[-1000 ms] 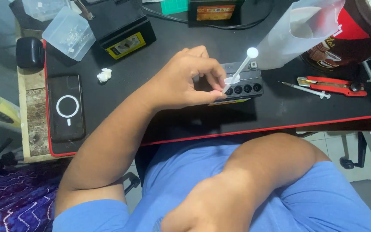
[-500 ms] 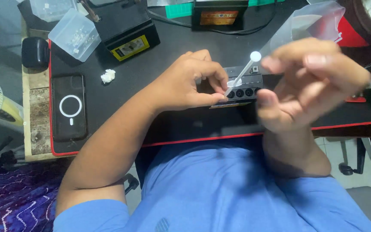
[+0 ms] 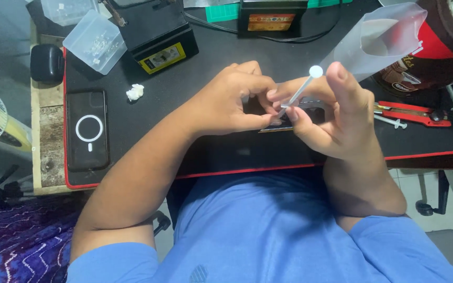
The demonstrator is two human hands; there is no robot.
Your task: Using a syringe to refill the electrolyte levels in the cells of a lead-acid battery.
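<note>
Fingers (image 3: pixel 289 112) of your right hand (image 3: pixel 336 115) were pinched shut on the low end of a thin white stick (image 3: pixel 301 88), thumb against forefinger. It slanted up and right to a small round tip clear above your knuckles. Your left hand (image 3: pixel 232 102) was curled tight, fingertips meeting the right ones over a small dark gadget (image 3: pixel 273 127), mostly hidden, so can't tell how firmly you gripped it. My read: the stick was light, slim and a bit bendy, so a grip low on the shaft suited it; the gadget looked rigid and best held by its edges. Both sat just above the black surface (image 3: pixel 226 52). Red-handled pliers (image 3: pixel 412 112) lay to your right, a phone (image 3: pixel 87 130) well off left.
</note>
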